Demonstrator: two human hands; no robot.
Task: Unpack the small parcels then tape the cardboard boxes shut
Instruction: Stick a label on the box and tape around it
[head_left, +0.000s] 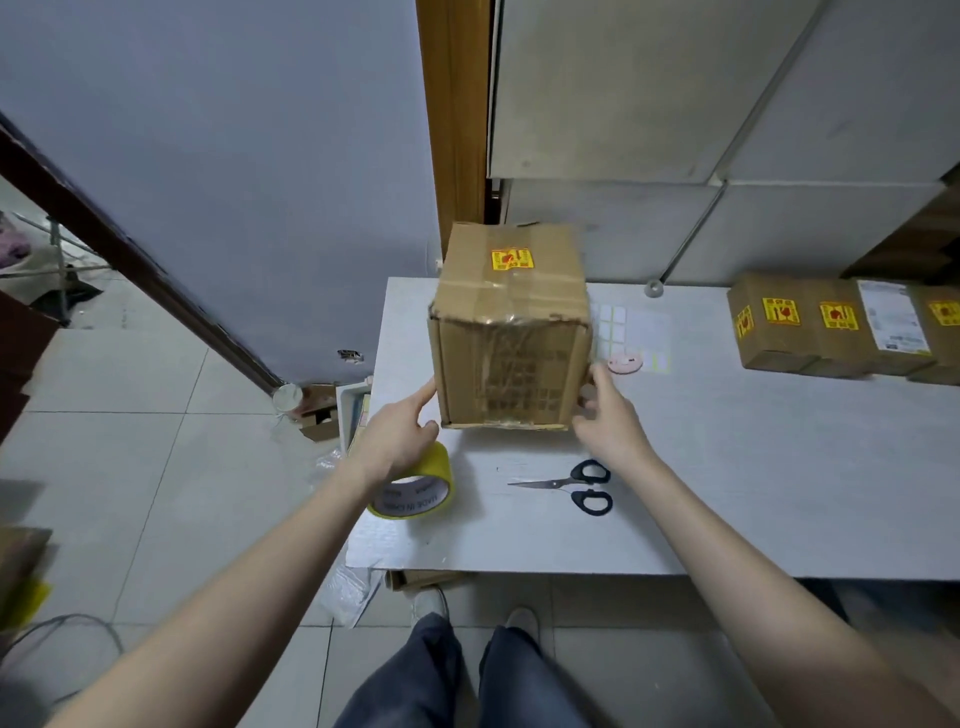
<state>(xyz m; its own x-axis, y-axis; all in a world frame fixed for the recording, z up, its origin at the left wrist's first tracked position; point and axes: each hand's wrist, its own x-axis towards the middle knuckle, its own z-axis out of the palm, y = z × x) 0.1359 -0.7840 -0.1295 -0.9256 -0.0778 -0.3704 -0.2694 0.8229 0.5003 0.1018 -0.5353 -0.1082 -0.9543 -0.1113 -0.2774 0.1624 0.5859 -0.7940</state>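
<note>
A taped cardboard box (511, 332) with a yellow sticker on top stands on the white table (727, 467). My left hand (402, 434) touches its lower left edge with straight fingers. At the box's lower right corner my right hand (605, 410) has its thumb on the side, fingers loosely curled. A roll of yellow tape (423, 493) lies flat under my left wrist. Black-handled scissors (576, 486) lie closed in front of the box.
Several small cardboard parcels (841, 327) with yellow stickers stand in a row at the table's far right. A sheet of white labels (636, 327) and a small pink disc (626, 362) lie right of the box. Boxes and plastic wrap litter the floor left of the table.
</note>
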